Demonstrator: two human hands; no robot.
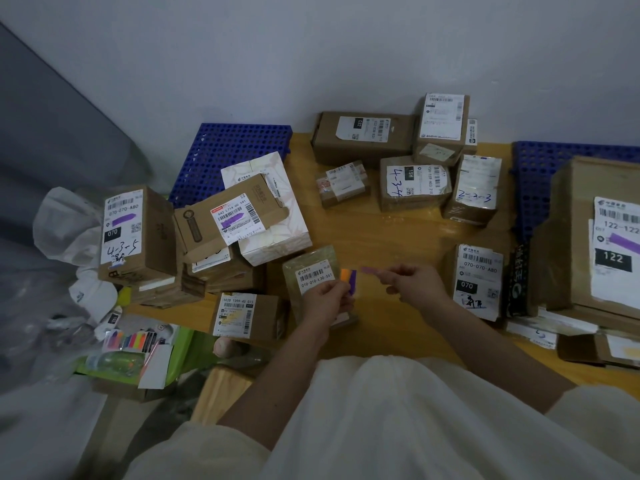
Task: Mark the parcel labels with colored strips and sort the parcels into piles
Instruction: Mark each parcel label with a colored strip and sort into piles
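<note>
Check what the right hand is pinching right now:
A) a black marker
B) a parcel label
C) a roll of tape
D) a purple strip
D: the right hand pinches a purple strip by one end, while the left hand holds the strip pad beside the small parcel labelled 010-010-L30-551.

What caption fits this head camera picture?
Right hand peels a purple strip from the pad in the left hand, above a small labelled parcel.
</note>
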